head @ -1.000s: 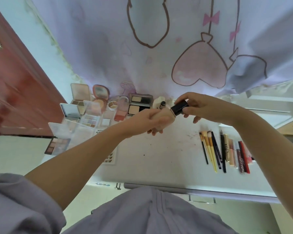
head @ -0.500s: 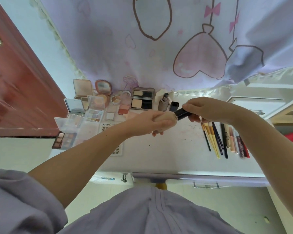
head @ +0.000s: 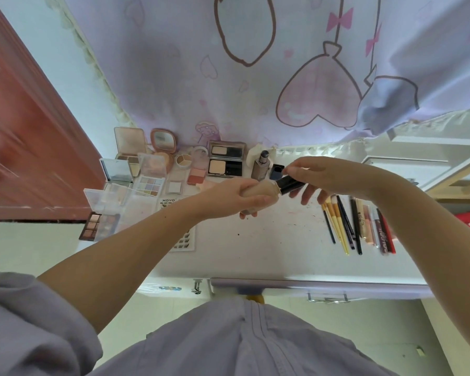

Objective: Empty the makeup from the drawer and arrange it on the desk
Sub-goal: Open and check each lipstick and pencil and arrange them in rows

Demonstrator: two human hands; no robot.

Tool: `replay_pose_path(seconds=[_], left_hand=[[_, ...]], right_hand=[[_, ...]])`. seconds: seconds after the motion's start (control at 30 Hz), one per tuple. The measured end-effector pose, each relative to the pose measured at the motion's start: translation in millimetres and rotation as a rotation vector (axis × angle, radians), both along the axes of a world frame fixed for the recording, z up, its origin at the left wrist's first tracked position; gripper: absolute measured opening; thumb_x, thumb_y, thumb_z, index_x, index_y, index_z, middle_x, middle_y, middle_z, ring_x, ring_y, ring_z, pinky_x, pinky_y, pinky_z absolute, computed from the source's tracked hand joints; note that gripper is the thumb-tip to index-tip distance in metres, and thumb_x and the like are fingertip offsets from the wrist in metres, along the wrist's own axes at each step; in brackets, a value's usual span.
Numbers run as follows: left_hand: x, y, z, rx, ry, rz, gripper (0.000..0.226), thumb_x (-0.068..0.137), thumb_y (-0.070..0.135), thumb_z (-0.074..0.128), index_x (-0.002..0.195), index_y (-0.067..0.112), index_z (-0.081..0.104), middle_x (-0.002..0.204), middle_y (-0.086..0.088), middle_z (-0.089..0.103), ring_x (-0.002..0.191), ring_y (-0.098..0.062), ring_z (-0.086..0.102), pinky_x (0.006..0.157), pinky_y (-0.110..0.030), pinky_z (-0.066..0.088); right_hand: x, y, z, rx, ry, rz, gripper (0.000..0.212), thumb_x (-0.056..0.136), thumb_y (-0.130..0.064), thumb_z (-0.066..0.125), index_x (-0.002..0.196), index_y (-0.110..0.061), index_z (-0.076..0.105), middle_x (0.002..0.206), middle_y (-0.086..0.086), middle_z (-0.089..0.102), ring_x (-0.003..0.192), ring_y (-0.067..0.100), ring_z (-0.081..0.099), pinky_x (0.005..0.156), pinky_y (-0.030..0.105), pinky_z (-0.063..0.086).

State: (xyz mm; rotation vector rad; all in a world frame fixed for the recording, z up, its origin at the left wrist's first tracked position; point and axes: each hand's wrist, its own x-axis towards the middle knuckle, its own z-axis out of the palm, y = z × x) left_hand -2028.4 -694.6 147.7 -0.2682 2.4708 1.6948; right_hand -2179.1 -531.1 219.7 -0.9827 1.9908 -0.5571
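Gripping a beige tube (head: 258, 195) above the desk (head: 269, 248) centre, the left hand (head: 236, 195) wraps its body; the right hand (head: 329, 176) pinches its black cap (head: 291, 184). If the cap pops off, the tube could topple the bottle (head: 261, 168) at 12 o'clock.

Both hands (head: 282, 188) on beige tube (head: 258, 195)

Soft, even daylight fills the view, bright and slightly washed out on the pale curtain (head: 255, 77) and the white bench (head: 269, 240). Shadows are faint. The wide-angle lens bends lines strongly toward the edges. The red door (head: 25, 158) at left is smeared with motion blur; the centre stays fairly sharp
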Motion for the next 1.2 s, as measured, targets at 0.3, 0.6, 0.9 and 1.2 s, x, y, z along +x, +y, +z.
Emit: replay_pose_path(seconds=[0.3, 0.6, 0.9, 1.2], left_hand=[[-8.5, -2.0, -9.5, 0.062, -0.122, -0.072, 0.028, 0.091, 0.036, 0.058, 0.112, 0.018, 0.055, 0.094, 0.001, 0.07, 0.074, -0.006, 0.065, 0.059, -0.018, 0.051], [-57.2, 18.7, -45.5, 0.133, -0.038, 0.26, 0.01, 0.086, 0.033, 0.065, 0.095, 0.038, 0.063, 0.09, 0.011, 0.064, 0.08, -0.003, 0.054, 0.073, -0.017, 0.042], [-154.6, 62.7, -84.2, -0.054, -0.079, 0.469, 0.02, 0.083, 0.033, 0.068, 0.102, 0.028, 0.063, 0.087, 0.005, 0.063, 0.075, -0.011, 0.057, 0.067, -0.026, 0.047], [-211.4, 77.0, -95.9, -0.09, -0.182, 0.666, 0.04, 0.085, 0.037, 0.063, 0.123, 0.025, 0.058, 0.112, -0.002, 0.059, 0.094, -0.021, 0.059, 0.084, -0.038, 0.05]], right_hand=[[-33.0, 25.7, -3.8, 0.033, 0.112, -0.006, 0.012, 0.087, -0.026, 0.064, 0.097, -0.021, 0.059, 0.082, 0.0, 0.07, 0.07, 0.018, 0.061, 0.067, 0.033, 0.052], [-71.5, 69.9, -67.4, -0.136, -0.364, -0.387, 0.019, 0.094, -0.009, 0.052, 0.111, -0.014, 0.059, 0.115, 0.01, 0.064, 0.101, 0.013, 0.067, 0.076, 0.031, 0.058], [-125.0, 76.7, -134.6, -0.249, -0.366, -0.627, 0.023, 0.093, -0.01, 0.055, 0.115, -0.016, 0.051, 0.114, 0.002, 0.067, 0.102, 0.016, 0.064, 0.092, 0.036, 0.05], [-167.7, 37.4, -166.0, -0.34, -0.048, -0.516, 0.023, 0.092, -0.016, 0.058, 0.109, -0.031, 0.053, 0.103, -0.024, 0.057, 0.098, -0.007, 0.054, 0.08, 0.009, 0.038]])
